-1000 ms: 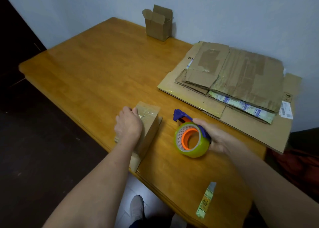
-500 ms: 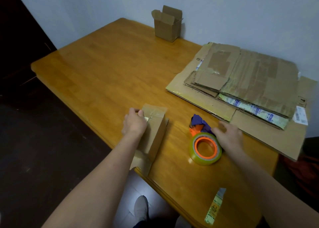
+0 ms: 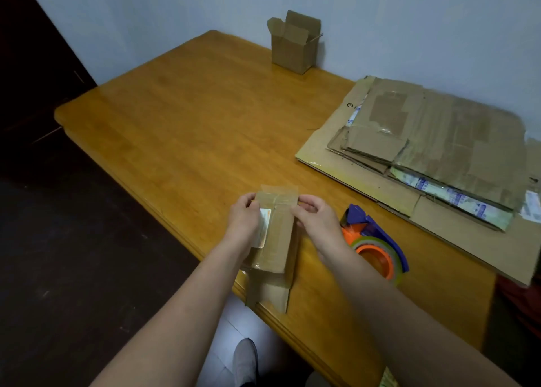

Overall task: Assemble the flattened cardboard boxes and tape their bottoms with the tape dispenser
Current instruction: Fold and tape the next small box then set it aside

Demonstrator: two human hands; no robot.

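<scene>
One dispenser (image 3: 374,247) beside box (image 3: 276,234), right forearm (image 3: 348,269) seemingly overlapping.

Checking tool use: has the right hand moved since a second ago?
Yes: the right hand went left, away from the flattened cardboard stack, onto the small box.

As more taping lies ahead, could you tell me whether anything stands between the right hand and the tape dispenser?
Nothing visible does: the blue-and-orange tape dispenser lies on the wooden table right beside the right hand, which pinches the small brown cardboard box.
</scene>
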